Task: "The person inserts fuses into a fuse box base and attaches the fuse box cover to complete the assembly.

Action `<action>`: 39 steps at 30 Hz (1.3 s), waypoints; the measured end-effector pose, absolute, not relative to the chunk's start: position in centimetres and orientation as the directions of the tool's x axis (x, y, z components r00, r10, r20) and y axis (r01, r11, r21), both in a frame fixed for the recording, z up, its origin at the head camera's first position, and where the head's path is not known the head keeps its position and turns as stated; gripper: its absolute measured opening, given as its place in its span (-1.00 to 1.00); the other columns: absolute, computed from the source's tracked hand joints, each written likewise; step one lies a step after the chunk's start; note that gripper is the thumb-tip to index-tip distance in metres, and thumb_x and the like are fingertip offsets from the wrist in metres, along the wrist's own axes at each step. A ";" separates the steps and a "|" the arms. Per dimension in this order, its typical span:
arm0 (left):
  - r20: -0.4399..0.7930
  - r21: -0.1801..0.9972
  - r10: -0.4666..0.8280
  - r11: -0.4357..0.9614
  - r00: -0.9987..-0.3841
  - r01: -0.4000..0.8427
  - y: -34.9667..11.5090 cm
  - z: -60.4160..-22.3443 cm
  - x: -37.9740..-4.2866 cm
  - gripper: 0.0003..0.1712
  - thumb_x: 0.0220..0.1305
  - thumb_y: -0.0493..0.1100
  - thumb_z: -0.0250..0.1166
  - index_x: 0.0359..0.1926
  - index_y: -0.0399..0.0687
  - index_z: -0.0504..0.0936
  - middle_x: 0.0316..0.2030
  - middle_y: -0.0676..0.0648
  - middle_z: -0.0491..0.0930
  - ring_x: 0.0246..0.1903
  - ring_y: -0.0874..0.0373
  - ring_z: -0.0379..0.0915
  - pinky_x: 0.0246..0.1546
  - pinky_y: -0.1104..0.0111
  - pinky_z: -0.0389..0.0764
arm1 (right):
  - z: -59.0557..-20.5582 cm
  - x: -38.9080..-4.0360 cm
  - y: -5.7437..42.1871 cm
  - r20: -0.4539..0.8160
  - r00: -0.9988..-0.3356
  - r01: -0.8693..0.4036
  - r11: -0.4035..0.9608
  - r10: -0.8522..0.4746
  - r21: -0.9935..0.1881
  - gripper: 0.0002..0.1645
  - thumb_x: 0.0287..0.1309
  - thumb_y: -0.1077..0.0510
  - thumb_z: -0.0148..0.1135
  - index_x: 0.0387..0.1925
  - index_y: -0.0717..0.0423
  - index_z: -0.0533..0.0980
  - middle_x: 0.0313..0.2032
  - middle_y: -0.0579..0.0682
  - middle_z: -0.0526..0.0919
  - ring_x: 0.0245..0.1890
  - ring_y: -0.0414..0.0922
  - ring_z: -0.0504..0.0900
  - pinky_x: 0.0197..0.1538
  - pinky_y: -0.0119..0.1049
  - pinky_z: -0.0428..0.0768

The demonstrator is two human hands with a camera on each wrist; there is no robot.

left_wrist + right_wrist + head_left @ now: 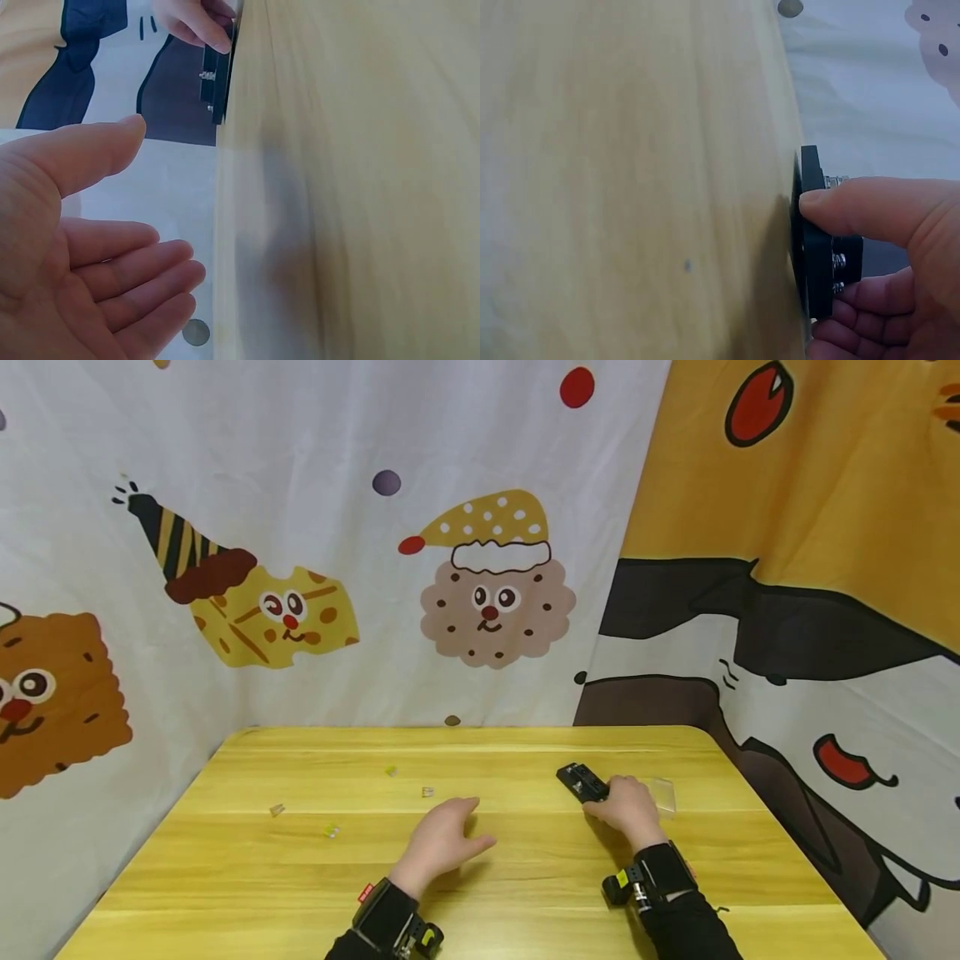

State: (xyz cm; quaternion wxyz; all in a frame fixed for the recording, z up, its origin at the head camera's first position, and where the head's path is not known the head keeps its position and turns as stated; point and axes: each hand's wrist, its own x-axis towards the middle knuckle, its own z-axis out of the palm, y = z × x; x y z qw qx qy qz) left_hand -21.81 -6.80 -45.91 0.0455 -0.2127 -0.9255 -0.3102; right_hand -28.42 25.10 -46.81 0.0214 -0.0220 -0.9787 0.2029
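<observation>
My right hand [628, 810] grips one end of a black rectangular block [581, 781] at the right of the table. In the right wrist view the thumb [855, 206] presses one long side of the block [819, 277], while the other fingers curl in by its far side. Small metal springs or screws stand out from the block's upper face, and its flat base is close against the tabletop. Over the middle of the table hovers my left hand [442, 839], palm turned inward, thumb apart from the loosely extended fingers [142, 281], holding nothing.
A clear plastic piece [663, 795] lies just right of my right hand. Left of centre are small scattered bits: a clear one [427, 792], a brownish one [277, 810] and two yellow-green ones [332, 832]. A printed curtain [315, 510] hangs behind the wooden table [247, 893].
</observation>
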 end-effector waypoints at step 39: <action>0.301 0.502 0.376 0.719 -0.877 0.481 -5.5 -45.8 -24.7 -0.41 0.00 -0.11 0.57 0.05 -0.28 0.63 -0.08 -0.16 0.60 -0.12 -0.01 0.56 -0.02 0.15 0.55 | -44.9 -25.6 17.4 0.216 -0.832 -0.550 0.708 -0.512 -0.443 -0.50 -0.21 0.09 0.61 -0.17 0.19 0.63 -0.32 -0.09 0.53 -0.37 -0.17 0.45 -0.25 -0.25 0.47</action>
